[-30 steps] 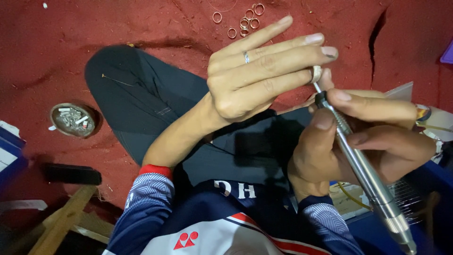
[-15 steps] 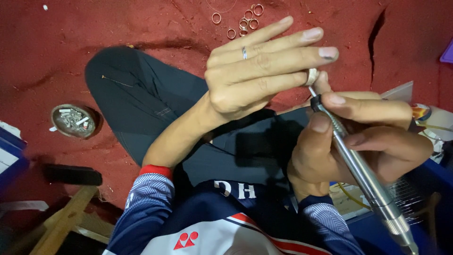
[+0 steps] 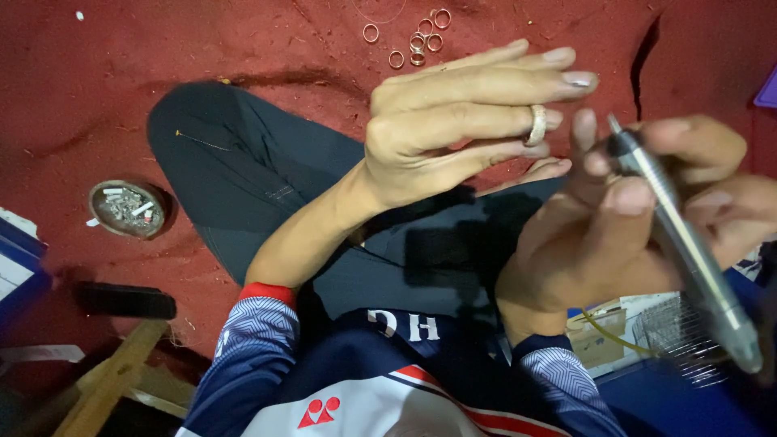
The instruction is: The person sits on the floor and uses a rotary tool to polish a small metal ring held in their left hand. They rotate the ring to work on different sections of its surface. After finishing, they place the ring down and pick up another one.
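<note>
The ring (image 3: 537, 125) on the left hand (image 3: 453, 121) looks like glossy pale metal; the pen-shaped tool (image 3: 688, 251) in the right hand (image 3: 615, 235) is smooth brushed metal (slightly blurred). Beyond both hands, the red floor (image 3: 243, 40) looks rough and matt.

Your left hand (image 3: 453, 129) has flattened, its small silver ring (image 3: 537, 125) now worn on a finger, and your right hand (image 3: 623, 235) has drawn the slim metal rotary handpiece (image 3: 684, 243) clear of it.

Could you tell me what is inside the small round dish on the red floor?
The round dish holds a heap of small pale and grey bits, seemingly stubs and ash, with one white piece at its left rim. Anything beneath the heap is covered, and the dish bottom is hidden.
</note>
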